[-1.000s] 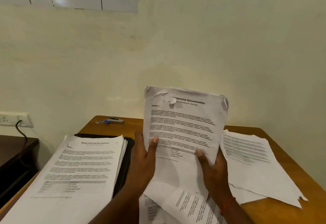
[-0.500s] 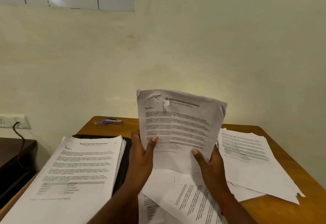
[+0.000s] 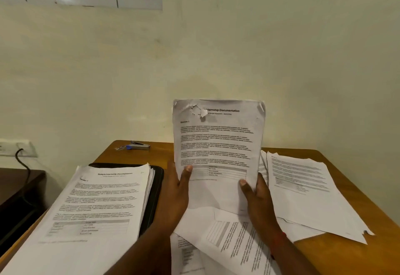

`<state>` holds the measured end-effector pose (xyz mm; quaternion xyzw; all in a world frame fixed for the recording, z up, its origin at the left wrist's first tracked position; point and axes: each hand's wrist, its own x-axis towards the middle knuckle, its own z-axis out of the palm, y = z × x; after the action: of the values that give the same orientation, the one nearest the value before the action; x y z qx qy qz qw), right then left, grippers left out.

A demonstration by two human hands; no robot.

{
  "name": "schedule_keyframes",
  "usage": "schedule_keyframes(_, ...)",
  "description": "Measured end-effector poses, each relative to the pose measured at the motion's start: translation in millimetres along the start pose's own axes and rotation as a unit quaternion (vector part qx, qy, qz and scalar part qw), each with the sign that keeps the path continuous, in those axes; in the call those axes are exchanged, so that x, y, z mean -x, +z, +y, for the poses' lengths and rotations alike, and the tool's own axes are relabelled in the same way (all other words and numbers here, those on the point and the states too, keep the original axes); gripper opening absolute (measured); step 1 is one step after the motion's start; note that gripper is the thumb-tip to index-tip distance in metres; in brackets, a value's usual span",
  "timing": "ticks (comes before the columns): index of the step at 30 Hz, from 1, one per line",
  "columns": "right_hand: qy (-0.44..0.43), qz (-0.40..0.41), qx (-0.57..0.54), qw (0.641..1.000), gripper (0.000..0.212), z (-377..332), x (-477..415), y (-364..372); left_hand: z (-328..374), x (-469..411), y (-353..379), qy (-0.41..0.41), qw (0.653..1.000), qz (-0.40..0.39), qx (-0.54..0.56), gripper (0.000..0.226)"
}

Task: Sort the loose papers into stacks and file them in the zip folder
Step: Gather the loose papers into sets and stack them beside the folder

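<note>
left hand (image 3: 177, 192): our grip is clamped on the left edge of the held papers (image 3: 218, 144), thumb flat across the front
right hand (image 3: 257, 201): same deal on the right edge, thumb on the front, fingers tucked behind
held papers: upright and facing us over the middle of the tabletop (image 3: 346, 257), top left corner torn and crumpled. We can't tell if the bottom edge touches the sheets below
sorted stack (image 3: 97, 205): thick and squared up, lying on our left on top of the zip folder (image 3: 154, 190)
zip folder: black, flat under that stack, only its far and right edges peek out
loose papers (image 3: 303, 190): fanned messily on the right, more skewed ones under our wrists
stapler (image 3: 138, 145): at the tabletop's far edge by the wall, well apart from the papers
wall socket (image 3: 19, 148): off to the left, black cable plugged in
</note>
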<state>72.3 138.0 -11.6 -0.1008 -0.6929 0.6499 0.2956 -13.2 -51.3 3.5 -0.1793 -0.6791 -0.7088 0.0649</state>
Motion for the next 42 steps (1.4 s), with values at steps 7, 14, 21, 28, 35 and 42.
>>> schedule_keyframes(7, 0.027, 0.001, -0.004, 1.0, 0.044, 6.8, -3.3, -1.6, -7.5, -1.8, -1.6, -0.021, 1.0, -0.004, -0.013, 0.026)
schedule_keyframes(14, 0.048, -0.028, 0.009, 0.998, 0.045, 12.1, -5.5, -3.1, -6.4, -3.0, -3.0, -0.071, 0.997, -0.006, 0.041, 0.029)
schedule_keyframes(21, 0.065, -0.039, 0.012, 0.997, 0.044, 13.6, -7.2, -1.9, -9.0, -8.0, -2.9, -0.082, 0.996, -0.004, 0.041, 0.031)
schedule_keyframes(28, 0.07, -0.037, 0.025, 0.997, 0.045, 14.7, -8.3, -2.1, -12.6, -7.4, -2.7, -0.054, 0.998, -0.014, -0.003, 0.034)
schedule_keyframes(35, 0.079, -0.03, 0.037, 0.996, 0.042, 13.7, -8.5, -2.8, -16.5, -10.8, -2.5, -0.083, 0.996, -0.004, -0.026, 0.026)
schedule_keyframes(42, 0.082, -0.045, 0.06, 0.994, 0.047, 20.0, -8.7, -2.4, -20.5, -8.5, -1.8, -0.122, 0.992, -0.015, -0.006, 0.03)
